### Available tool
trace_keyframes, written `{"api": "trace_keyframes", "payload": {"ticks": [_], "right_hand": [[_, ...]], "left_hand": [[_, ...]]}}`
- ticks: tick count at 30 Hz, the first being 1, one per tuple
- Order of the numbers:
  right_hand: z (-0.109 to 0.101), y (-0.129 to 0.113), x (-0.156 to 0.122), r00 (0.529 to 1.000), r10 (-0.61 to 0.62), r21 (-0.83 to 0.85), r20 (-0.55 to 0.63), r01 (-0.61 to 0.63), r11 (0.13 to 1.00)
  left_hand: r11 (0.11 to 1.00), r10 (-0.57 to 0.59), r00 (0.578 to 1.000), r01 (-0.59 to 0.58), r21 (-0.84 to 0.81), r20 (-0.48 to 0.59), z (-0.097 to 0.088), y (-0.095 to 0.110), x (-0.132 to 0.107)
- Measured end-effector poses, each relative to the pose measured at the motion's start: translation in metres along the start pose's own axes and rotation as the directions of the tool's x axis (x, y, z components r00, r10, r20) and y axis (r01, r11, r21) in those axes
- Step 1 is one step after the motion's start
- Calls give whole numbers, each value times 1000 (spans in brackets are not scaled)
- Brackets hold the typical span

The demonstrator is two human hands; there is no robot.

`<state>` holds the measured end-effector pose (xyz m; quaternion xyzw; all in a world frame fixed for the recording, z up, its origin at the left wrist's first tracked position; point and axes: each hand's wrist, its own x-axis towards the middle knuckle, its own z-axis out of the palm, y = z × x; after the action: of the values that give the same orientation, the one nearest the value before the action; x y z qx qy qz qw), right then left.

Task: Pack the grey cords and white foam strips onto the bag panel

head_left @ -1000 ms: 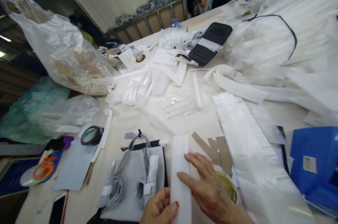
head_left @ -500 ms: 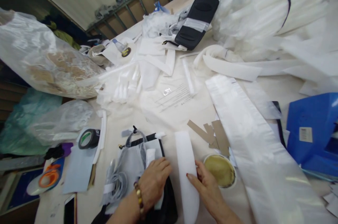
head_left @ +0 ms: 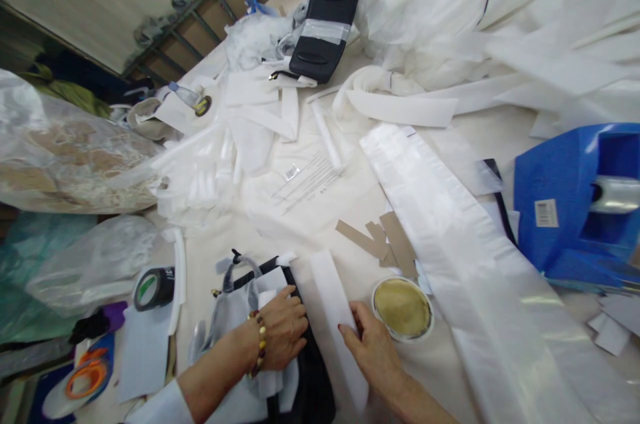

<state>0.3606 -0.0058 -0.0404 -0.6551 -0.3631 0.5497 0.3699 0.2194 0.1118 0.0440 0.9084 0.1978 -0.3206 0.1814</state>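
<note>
My left hand, a beaded bracelet at its wrist, rests palm down on a black bag with grey sheet material and grey wrapped handles. Its fingers are slightly apart and bent, their tips over the bag. Under the palm runs a piece wrapped in white foam, partly hidden. Beside the bag lies a long white foam strip. My right hand pinches the right edge of this strip between thumb and fingers.
Right of my right hand stands a round tub of yellowish paste. Brown card strips, a long white plastic sheet and a blue tape dispenser lie beyond. Black tape and orange-handled scissors are at left.
The view has shifted, and most things sit further left in it. My left hand has turned, with its fingers now further apart. My right hand stays at the foam strip's edge.
</note>
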Motion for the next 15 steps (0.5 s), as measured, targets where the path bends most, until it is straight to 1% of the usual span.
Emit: {"api": "trace_keyframes", "payload": {"ticks": [1, 2, 3, 4, 6, 8, 9, 11, 13, 15], "right_hand": [[4, -3, 0, 996, -69, -125, -59, 61, 990], [9, -5, -1, 983, -154, -264, -102, 122, 957], [15, -6, -2, 963, -241, -397, -117, 177, 901], [22, -7, -3, 942, -318, -505, -109, 223, 834], [36, -4, -6, 902, -425, -633, -72, 288, 719], [47, 2, -10, 871, -489, -676, -51, 330, 659], [51, 6, -12, 863, -504, -686, -40, 342, 642], [55, 13, -13, 866, -499, -710, -20, 339, 617], [56, 17, -12, 888, -459, -732, -34, 290, 616], [57, 16, -8, 923, -379, -718, -59, 224, 659]], "left_hand": [[1000, -2, 1000, 2, -3, -1, -2, -1, -1], [1000, -1, 1000, 1, -10, 1, -2, -2, -1], [1000, 7, 1000, -7, -21, 6, -3, -4, -1], [999, 24, 1000, -23, -40, 12, -2, -6, -1], [996, 49, 999, -48, -81, 11, -1, -10, -1], [993, 50, 999, -50, -104, -8, -1, -11, -3], [993, 42, 999, -45, -109, -26, -1, -11, -4], [993, 38, 998, -45, -109, -59, -1, -11, -6], [993, 55, 996, -62, -102, -70, -2, -10, -8], [994, 71, 996, -75, -83, -46, -4, -11, -9]]}}
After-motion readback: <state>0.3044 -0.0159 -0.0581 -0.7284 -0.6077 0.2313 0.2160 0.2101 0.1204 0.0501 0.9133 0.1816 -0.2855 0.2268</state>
